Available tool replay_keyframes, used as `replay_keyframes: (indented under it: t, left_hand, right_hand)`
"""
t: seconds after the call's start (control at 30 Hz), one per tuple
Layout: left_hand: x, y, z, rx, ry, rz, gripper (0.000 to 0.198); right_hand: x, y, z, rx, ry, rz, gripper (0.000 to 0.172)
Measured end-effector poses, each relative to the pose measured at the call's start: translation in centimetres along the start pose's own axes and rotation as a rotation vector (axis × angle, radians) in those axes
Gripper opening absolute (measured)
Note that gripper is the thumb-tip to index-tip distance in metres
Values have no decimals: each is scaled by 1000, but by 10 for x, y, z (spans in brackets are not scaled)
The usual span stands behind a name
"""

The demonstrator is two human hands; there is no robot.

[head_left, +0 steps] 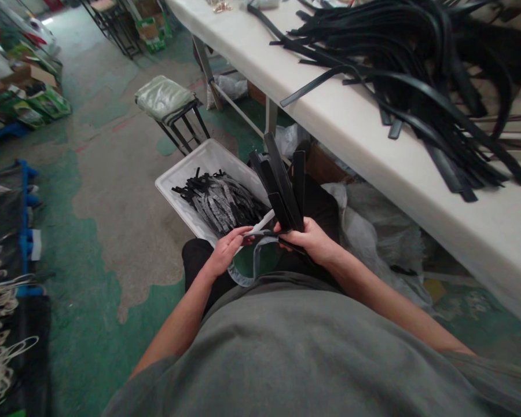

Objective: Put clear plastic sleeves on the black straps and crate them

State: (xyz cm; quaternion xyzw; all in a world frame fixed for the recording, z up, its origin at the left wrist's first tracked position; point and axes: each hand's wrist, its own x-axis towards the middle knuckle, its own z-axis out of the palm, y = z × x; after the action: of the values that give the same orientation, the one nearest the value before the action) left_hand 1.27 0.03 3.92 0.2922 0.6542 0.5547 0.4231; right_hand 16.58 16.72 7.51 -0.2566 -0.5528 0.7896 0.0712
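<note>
My right hand (313,239) is closed around a bundle of black straps (282,185) that stand up from my lap. My left hand (226,250) pinches the end of one strap (260,230), whose grey underside loops down (247,269) between my hands. Just beyond my hands a white plastic bin (186,171) on the floor holds several short black and grey strap pieces (219,200).
A long white table (373,145) on the right carries a big heap of black straps (417,69). A small stool with a grey cushion (165,98) stands on the green and grey floor. Plastic bags (373,226) lie under the table. Boxes and racks line the left side.
</note>
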Motion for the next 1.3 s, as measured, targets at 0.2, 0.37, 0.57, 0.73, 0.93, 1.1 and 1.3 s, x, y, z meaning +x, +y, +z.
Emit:
replay_keyframes:
  t: [0.2,0.37,0.57,0.73,0.93,1.1,1.3]
  left_hand:
    - [2,14,36,370,-17,169,25]
    - [5,-10,41,532,47,240,11]
    - [1,-31,22,708,70,306,11]
    - [0,-50,9,953,29,343,15]
    - [-5,-69,-4,1014,-40,239,14]
    - [-17,-87,-7,390,-154,-110,23]
    - [1,-117,-30,-176,303,-483,31]
  right_hand:
    - [0,10,9,-22,26,27,25]
    - [-8,8,13,-67,62,-40,20]
    - [-16,3,12,-20,63,4,18]
    - [-23,2,7,8,112,-5,16]
    - [-27,0,-12,60,147,-9,21]
    - [-12,10,-34,4,250,38,28]
    - [-14,31,-41,-170,257,116,34]
